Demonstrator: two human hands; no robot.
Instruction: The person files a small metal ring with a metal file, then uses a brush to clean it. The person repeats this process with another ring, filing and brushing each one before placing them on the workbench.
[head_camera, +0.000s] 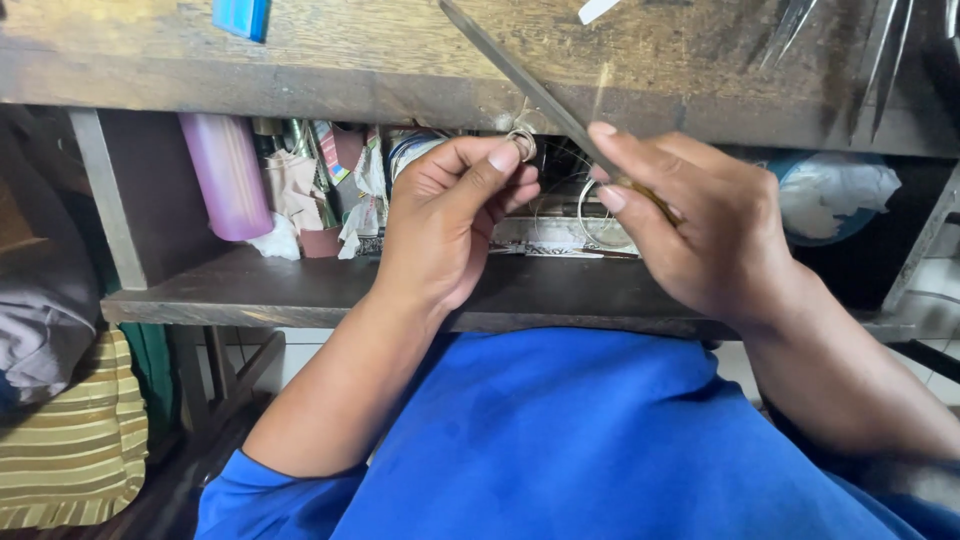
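**Filing a ring at the surface's front edge**

Holding a small metal ring (522, 143) pinched between thumb and forefinger, the left hand (450, 215) is closed tight around it, other fingers curled in. The ring sits pressed against the front edge of the wooden surface (330, 55), near the middle of that edge, its open face turned roughly toward the camera.

The right hand (700, 225) is closed on the handle end of a long thin file (520, 75), forefinger stretched along it. The file's long axis runs diagonally, from the right hand up and away to the left across the surface, its far tip pointing toward the surface's back edge. It passes just beside the ring, on the ring's right; whether blade and ring touch I cannot tell.

The ring lies between the two hands, in the left one and just beside the right fingertips.

Below the surface, a shelf (300, 290) carries a pink bottle (225, 175), crumpled papers and wire hoops (600, 215).
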